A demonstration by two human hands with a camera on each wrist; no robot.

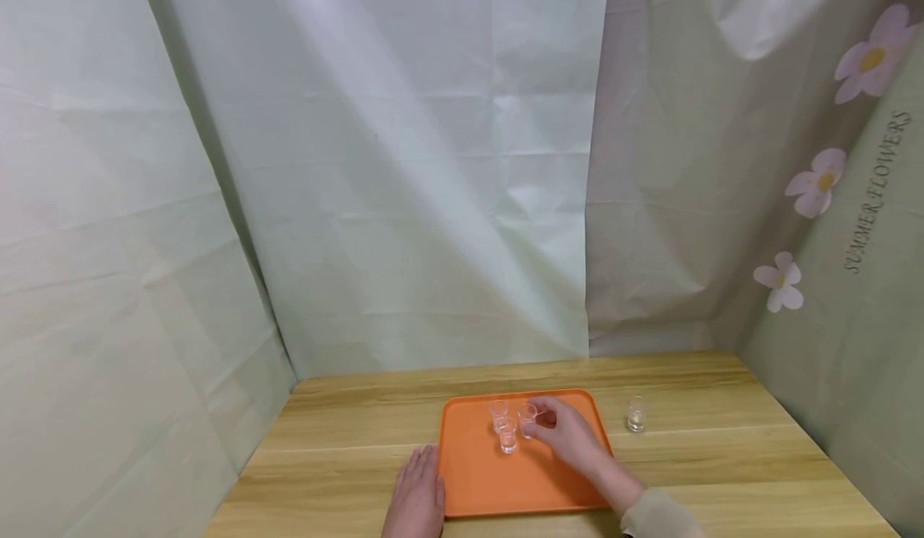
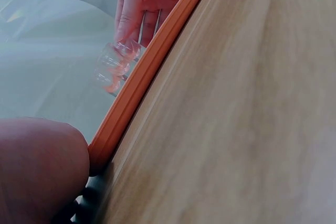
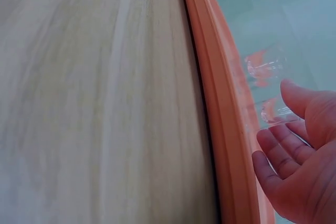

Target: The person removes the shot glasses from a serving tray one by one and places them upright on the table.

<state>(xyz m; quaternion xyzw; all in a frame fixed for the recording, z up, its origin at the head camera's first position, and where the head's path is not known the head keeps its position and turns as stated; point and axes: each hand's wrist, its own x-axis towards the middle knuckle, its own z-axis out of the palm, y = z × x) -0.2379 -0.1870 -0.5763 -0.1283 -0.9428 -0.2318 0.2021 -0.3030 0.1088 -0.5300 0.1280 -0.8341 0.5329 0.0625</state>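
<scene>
Several small clear shot glasses are in the head view. Two of them, a rear shot glass [image 1: 499, 415] and a front shot glass [image 1: 508, 439], stand close together on the orange tray [image 1: 498, 486]. My right hand [image 1: 566, 435] reaches over the tray from the right, with thumb and fingers around a third shot glass [image 1: 527, 419] beside them. In the right wrist view that glass [image 3: 274, 110] shows between thumb and fingers. My left hand [image 1: 417, 494] lies flat with straight fingers on the table, touching the tray's left edge.
Another shot glass [image 1: 636, 414] stands on the wooden table [image 1: 346, 418], right of the tray. Pale green cloth [image 1: 433, 201] hangs behind the table and along both sides, with printed flowers on the right.
</scene>
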